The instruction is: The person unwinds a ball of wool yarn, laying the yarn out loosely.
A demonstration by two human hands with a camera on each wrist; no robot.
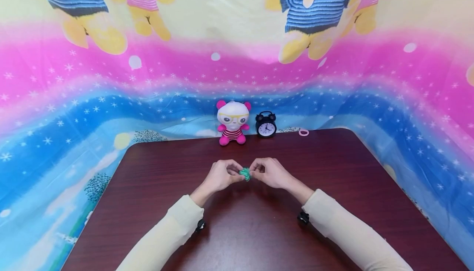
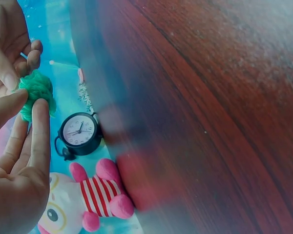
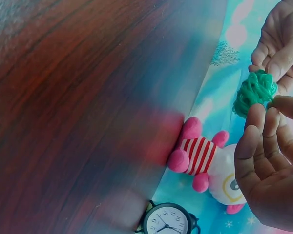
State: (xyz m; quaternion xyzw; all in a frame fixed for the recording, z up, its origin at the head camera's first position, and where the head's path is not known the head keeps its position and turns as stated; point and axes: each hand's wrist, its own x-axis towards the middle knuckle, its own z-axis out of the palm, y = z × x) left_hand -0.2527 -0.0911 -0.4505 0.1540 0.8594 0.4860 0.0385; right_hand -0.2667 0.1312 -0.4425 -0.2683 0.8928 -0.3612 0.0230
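Observation:
A small wad of green looped string is held above the dark wooden table between both hands. My left hand pinches it from one side; in the left wrist view the thumb and a finger press into the wad. From the opposite side, my right hand pinches its edge between thumb and fingertips. The right wrist view shows many rounded loops on the wad, with the right fingertips at its lower edge. The other fingers of both hands are loosely bent.
At the table's back edge sits a pink-and-white panda doll with yellow glasses. Beside it stands a black alarm clock, and further right a small pink ring. A printed cloth hangs behind the brown table.

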